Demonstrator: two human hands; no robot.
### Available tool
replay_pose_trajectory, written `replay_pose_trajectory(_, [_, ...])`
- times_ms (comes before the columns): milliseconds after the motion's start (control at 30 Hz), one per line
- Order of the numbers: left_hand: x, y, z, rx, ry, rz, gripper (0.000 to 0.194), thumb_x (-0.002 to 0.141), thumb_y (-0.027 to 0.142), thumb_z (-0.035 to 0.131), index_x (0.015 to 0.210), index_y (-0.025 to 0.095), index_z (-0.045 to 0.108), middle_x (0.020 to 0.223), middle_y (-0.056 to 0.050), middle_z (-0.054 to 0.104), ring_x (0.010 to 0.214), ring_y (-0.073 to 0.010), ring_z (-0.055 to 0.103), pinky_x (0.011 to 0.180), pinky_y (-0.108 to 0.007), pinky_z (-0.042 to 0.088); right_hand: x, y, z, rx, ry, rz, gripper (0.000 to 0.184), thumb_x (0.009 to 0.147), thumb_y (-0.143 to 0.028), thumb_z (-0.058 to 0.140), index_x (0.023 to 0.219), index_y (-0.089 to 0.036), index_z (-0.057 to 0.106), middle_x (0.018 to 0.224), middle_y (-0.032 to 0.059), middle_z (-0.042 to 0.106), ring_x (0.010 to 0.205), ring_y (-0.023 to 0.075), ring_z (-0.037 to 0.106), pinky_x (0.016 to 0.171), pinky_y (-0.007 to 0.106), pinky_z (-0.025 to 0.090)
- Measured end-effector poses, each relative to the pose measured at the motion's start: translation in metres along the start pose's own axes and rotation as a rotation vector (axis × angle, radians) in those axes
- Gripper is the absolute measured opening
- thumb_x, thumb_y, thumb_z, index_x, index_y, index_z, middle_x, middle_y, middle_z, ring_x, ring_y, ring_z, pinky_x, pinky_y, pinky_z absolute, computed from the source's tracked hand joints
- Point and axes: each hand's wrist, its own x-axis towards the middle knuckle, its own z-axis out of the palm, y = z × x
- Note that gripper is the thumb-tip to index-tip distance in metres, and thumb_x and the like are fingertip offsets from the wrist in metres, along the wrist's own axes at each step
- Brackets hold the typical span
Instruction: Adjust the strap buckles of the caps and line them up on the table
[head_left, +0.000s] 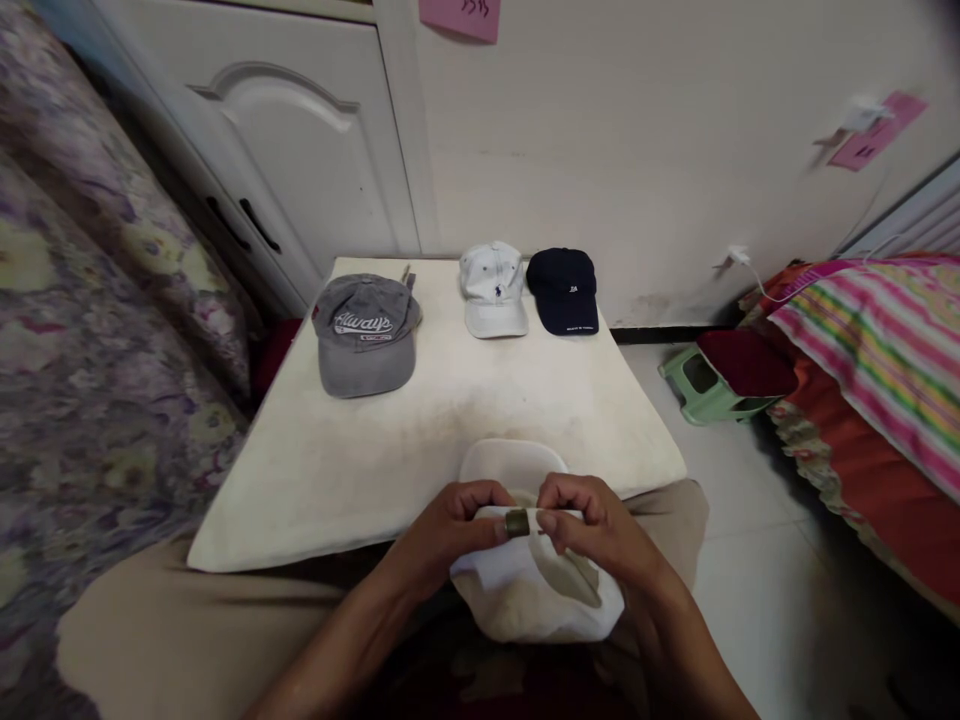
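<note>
A white baseball cap (517, 600) lies over my lap, its brim (510, 458) pointing away over the table's near edge. The back strap faces me, with a brass-coloured buckle (517, 522) on it. My left hand (465, 520) pinches the strap just left of the buckle. On the other side, my right hand (589, 515) pinches the strap between thumb and forefinger. Across the table sit a grey cap (367, 335) with "Always" lettering, a pale cap (493, 288) with a small dark logo, and a navy cap (564, 290).
A cream-covered table (465, 390) stands before me, against the wall. A floral curtain (97, 350) hangs at the left beside a white cabinet (285, 130). At the right are a green stool (705, 390) with a dark red top and a bed with a striped cover (900, 340).
</note>
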Motion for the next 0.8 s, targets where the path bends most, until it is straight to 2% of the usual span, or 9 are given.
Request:
replay_pose_trajectory(267, [0.0006, -0.0002, 0.001, 0.006, 0.005, 0.019, 0.034, 0.064, 0.043, 0.085, 0.075, 0.015, 0.071, 0.055, 0.003, 0.055, 0.046, -0.0076, 0.039, 0.045, -0.021, 0.024, -0.0003, -0.0016, -0.0019, -0.014, -0.047, -0.029, 0.015, 0.084, -0.024, 0.061, 0.071, -0.018, 0.057, 0.059, -0.0037, 0.053, 0.055, 0.0102, 0.044, 0.053, 0.022, 0.033])
replay_pose_trajectory(533, [0.0003, 0.0026, 0.0034, 0.068, -0.009, 0.021, 0.033, 0.071, 0.043, 0.08, 0.07, 0.016, 0.061, 0.056, 0.005, 0.048, 0.047, -0.0073, 0.036, 0.045, -0.02, 0.022, 0.0021, -0.0068, -0.0074, -0.072, -0.092, -0.047, 0.012, 0.082, -0.02, 0.061, 0.07, -0.018, 0.057, 0.061, -0.0046, 0.048, 0.056, 0.0096, 0.039, 0.051, 0.021, 0.03])
replay_pose_trajectory(800, [0.0, 0.0038, 0.0061, 0.112, 0.006, 0.037, 0.03, 0.074, 0.04, 0.076, 0.07, 0.016, 0.057, 0.056, 0.006, 0.046, 0.047, -0.007, 0.035, 0.044, -0.02, 0.023, 0.0037, -0.0015, -0.0066, -0.038, -0.051, -0.062, 0.012, 0.083, -0.021, 0.062, 0.071, -0.017, 0.06, 0.06, -0.003, 0.057, 0.056, 0.0102, 0.045, 0.054, 0.022, 0.034])
